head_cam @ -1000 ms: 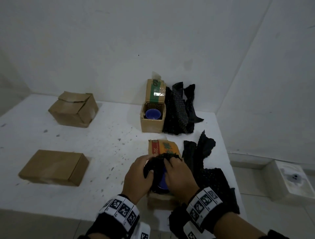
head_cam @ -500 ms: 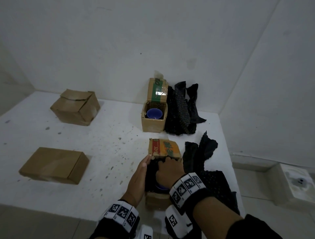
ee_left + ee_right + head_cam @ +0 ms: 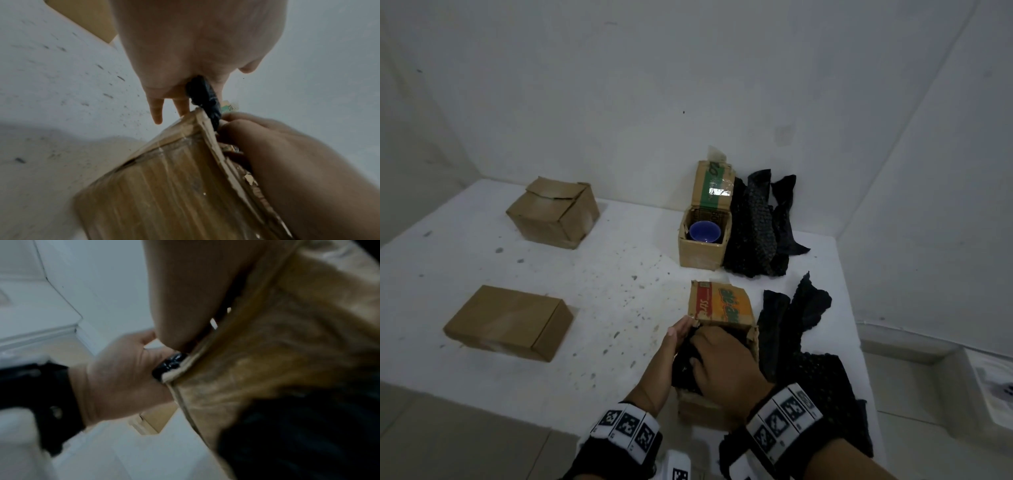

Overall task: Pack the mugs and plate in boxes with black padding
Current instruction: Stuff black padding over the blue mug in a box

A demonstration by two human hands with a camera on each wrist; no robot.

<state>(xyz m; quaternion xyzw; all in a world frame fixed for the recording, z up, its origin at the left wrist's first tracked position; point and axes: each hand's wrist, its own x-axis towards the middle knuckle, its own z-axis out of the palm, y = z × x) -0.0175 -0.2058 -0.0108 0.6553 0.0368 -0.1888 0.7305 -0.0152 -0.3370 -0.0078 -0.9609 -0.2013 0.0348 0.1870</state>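
Note:
The near cardboard box (image 3: pixel 719 409) with an orange and red flap stands at the table's front edge. Black padding (image 3: pixel 685 366) fills its opening, and whatever it wraps is hidden. My right hand (image 3: pixel 722 363) is inside the opening, its fingers curled down onto the padding. My left hand (image 3: pixel 678 337) lies flat against the box's left wall (image 3: pixel 164 186) with straight fingers (image 3: pixel 156 112), and a fold of padding (image 3: pixel 205 97) pokes up beside them. Farther back, a blue mug (image 3: pixel 703 231) sits in a second open box (image 3: pixel 700 253).
Loose black padding lies right of the near box (image 3: pixel 798 318) and another heap beside the far box (image 3: pixel 760 226). Two closed cardboard boxes stand on the left, one at the back (image 3: pixel 554 212) and one nearer (image 3: pixel 510 322). The white table (image 3: pixel 602 274) ends just right of the padding.
Both hands went down with the padding-wrapped blue mug into the near box. The blue no longer shows. My left hand shifted from the bundle to the box's left side.

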